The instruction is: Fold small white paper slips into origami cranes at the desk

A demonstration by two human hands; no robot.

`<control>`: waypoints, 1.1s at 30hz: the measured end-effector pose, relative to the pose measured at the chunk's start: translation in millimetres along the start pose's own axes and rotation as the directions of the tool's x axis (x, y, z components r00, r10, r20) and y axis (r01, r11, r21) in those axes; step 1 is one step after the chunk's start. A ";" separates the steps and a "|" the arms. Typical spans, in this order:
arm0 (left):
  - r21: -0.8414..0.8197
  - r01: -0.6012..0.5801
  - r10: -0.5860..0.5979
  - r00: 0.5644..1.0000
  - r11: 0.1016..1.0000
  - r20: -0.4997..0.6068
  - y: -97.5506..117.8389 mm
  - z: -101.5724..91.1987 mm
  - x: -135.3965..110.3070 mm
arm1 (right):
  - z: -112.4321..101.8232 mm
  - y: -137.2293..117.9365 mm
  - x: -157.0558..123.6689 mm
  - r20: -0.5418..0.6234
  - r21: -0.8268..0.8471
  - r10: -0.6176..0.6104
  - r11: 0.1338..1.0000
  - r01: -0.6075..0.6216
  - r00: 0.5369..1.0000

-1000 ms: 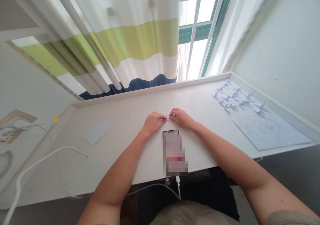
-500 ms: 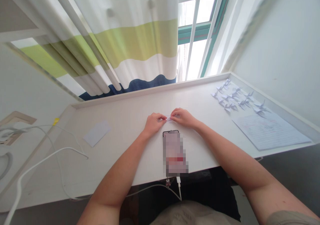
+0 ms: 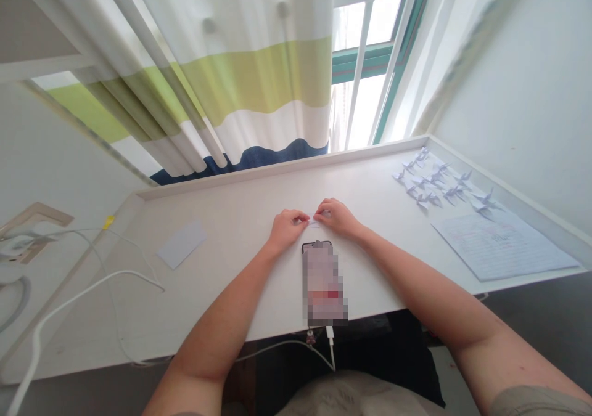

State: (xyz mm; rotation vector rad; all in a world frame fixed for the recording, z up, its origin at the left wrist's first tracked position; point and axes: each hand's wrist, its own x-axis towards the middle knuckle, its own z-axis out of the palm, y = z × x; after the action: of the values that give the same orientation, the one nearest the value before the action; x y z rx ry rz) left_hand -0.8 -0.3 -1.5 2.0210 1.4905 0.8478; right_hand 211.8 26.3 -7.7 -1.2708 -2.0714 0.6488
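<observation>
Between my two hands, over the middle of the white desk [image 3: 240,212], is a small folded piece of white paper [image 3: 313,221]. My left hand [image 3: 290,226] pinches its left side with thumb and forefinger. From the other side my right hand [image 3: 337,216] grips it, fingers curled and pressed together. The fingertips cover much of the paper, so its exact shape is hard to make out. Just in front of the hands lies a phone [image 3: 321,280] with a blurred screen.
Several folded paper cranes [image 3: 444,182] stand at the back right, behind a stack of written sheets [image 3: 504,246]. A blank paper sheet [image 3: 181,243] lies to the left. White cables [image 3: 92,283] cross the left end; a charging cable [image 3: 330,336] runs from the phone.
Both hands stay in nearly the same place on the paper, with only small finger shifts. The whole view has moved slightly.
</observation>
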 end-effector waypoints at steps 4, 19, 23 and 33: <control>0.007 0.004 -0.004 1.000 1.000 0.003 2.2 -1.0 -1.3 | -9.9 4.3 -2.4 0.001 0.090 0.004 0.996 -0.004 1.000; 0.087 -0.078 0.075 0.997 0.993 0.035 6.9 -2.3 -3.1 | -10.7 9.2 -3.2 0.045 -0.023 -0.057 0.998 0.058 0.997; 0.090 -0.076 0.074 0.997 0.993 0.024 6.8 -2.1 -3.3 | -6.8 7.6 -1.6 0.017 -0.067 -0.033 0.997 0.034 0.999; 0.071 -0.043 0.042 0.999 0.997 0.016 6.2 -2.0 -2.3 | -5.1 -0.4 -1.7 0.016 -0.073 0.009 0.997 -0.008 1.000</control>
State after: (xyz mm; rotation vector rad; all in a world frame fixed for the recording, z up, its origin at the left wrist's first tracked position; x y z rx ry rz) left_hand 1.3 -4.2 3.8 2.1129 1.4942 0.8055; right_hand 215.8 25.0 -4.3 -1.3197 -2.1211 0.5945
